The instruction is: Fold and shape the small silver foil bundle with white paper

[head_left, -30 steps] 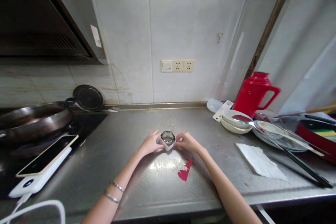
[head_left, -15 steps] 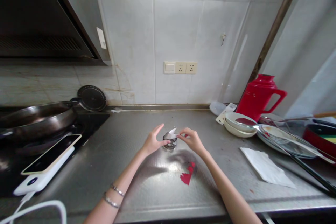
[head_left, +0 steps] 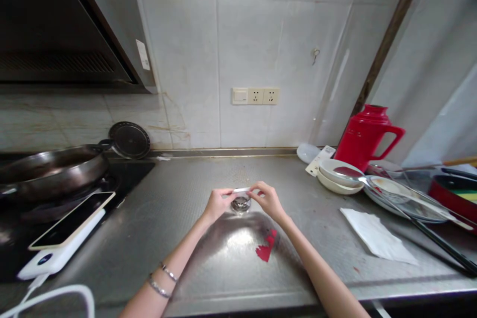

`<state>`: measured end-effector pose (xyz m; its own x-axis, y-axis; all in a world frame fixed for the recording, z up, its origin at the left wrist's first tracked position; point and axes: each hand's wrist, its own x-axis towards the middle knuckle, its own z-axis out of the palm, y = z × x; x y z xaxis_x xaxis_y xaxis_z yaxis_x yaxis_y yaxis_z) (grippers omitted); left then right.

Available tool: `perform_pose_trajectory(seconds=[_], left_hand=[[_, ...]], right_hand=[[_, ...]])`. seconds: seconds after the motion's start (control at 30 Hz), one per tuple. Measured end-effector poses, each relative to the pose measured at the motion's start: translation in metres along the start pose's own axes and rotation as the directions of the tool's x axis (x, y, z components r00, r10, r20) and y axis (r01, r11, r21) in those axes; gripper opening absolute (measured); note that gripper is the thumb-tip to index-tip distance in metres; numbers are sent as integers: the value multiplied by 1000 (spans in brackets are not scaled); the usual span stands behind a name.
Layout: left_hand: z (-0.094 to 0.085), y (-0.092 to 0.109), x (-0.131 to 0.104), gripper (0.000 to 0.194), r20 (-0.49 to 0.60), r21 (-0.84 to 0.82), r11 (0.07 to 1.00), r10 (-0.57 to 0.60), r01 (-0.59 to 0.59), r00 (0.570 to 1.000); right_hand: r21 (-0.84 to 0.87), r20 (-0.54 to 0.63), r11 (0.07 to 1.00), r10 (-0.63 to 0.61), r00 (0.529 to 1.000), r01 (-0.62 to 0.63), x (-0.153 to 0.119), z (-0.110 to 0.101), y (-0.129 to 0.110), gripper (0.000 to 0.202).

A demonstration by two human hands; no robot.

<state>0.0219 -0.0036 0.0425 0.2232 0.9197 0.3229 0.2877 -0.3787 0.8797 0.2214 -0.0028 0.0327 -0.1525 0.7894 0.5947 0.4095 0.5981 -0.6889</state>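
Observation:
Between my two hands is a small white piece of paper (head_left: 241, 190), seen nearly edge-on. Its left end is pinched in the fingertips of my left hand (head_left: 219, 203). The fingers of my right hand (head_left: 269, 202) close on the other end. Just below the paper, a small shiny round dish (head_left: 241, 204), glass or metal, rests on the steel counter (head_left: 208, 268); its contents are hard to make out. Torn red paper (head_left: 265, 250) lies nearer to me, a little right of the dish.
To the left, a pan (head_left: 55, 171) sits on the black stove, with a phone (head_left: 74, 219) and a white power bank (head_left: 61, 253) in front. On the right are a white napkin (head_left: 376, 236), stacked bowls (head_left: 340, 181), a ladle (head_left: 350, 174) and a red thermos (head_left: 363, 136).
My left hand has gone from open beside the dish to pinching the white paper. The paper, earlier sticking up at the dish in my right fingers, now lies level between both hands.

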Motion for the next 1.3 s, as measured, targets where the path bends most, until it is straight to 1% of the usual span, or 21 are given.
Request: perform_pose_trajectory(seconds=[0.03,0.07,0.13,0.17,0.27,0.37,0.43,0.47,0.53,0.57,0.6,0.63,0.7,0.73,0.8,0.87,0.93,1.0,1.07,1.13,1.3], left_hand=[[0,0,0,26,-4,-9,1000,-7,7,1000],[0,0,0,27,-6,-19,1000,-12,12,1000],[2,0,-1,28,15,-42,999,-12,13,1000],[2,0,-1,29,29,-55,998,-8,9,1000],[4,-2,-2,30,53,-93,996,-3,8,999],[3,-3,-1,31,44,-100,995,-14,18,999],[0,-5,1,34,8,-58,998,-1,2,1000],[-1,-7,1,38,-15,-26,1000,9,-9,1000],[0,-14,3,57,-45,42,999,16,-14,999],[2,-19,3,69,-43,70,998,9,-6,999],[5,-25,4,82,-31,96,995,-8,11,999],[8,-31,4,94,-16,119,992,-30,32,999],[18,-43,5,114,25,141,988,-68,64,997],[23,-49,6,120,36,143,987,-80,74,996],[30,-56,8,125,56,128,988,-92,84,994],[32,-59,10,124,81,111,990,-98,89,992],[31,-59,11,118,101,123,987,-113,100,989],[29,-56,12,112,103,152,983,-123,106,987],[25,-54,12,107,102,179,979,-120,100,988],[23,-53,12,104,103,198,976,-109,87,989],[17,-50,13,96,120,247,967,-99,67,988]], right_hand=[[29,-11,999,36,999,-36,0,1,1,25],[64,-14,996,67,998,-66,0,2,1,32],[126,10,987,104,995,-104,-1,5,0,44],[148,34,982,110,993,-114,-1,7,-1,44],[180,73,971,146,987,-157,-4,15,-4,31],[231,45,950,207,977,-212,-5,20,-7,29],[268,6,937,229,973,-222,-5,20,-7,29],[263,-22,941,224,974,-211,-4,19,-6,28],[181,-93,973,160,983,-141,-1,16,-4,25],[107,-117,991,95,989,-82,0,14,-3,23],[21,-116,1000,12,993,-10,2,12,-1,20],[-63,-87,995,-76,993,71,4,11,0,18],[-199,48,953,-223,974,228,8,9,2,18],[-249,134,922,-268,954,295,10,9,3,21],[-323,310,859,-301,902,397,13,10,3,25],[-381,446,803,-274,852,458,17,10,2,27],[-427,538,763,-216,815,485,20,10,1,26],[-453,605,744,-149,782,492,23,8,-1,24],[-453,668,738,-92,739,501,25,5,-3,23],[-449,707,734,-57,705,510,25,1,-6,23],[-456,723,735,-23,691,502,22,-7,-14,21]])
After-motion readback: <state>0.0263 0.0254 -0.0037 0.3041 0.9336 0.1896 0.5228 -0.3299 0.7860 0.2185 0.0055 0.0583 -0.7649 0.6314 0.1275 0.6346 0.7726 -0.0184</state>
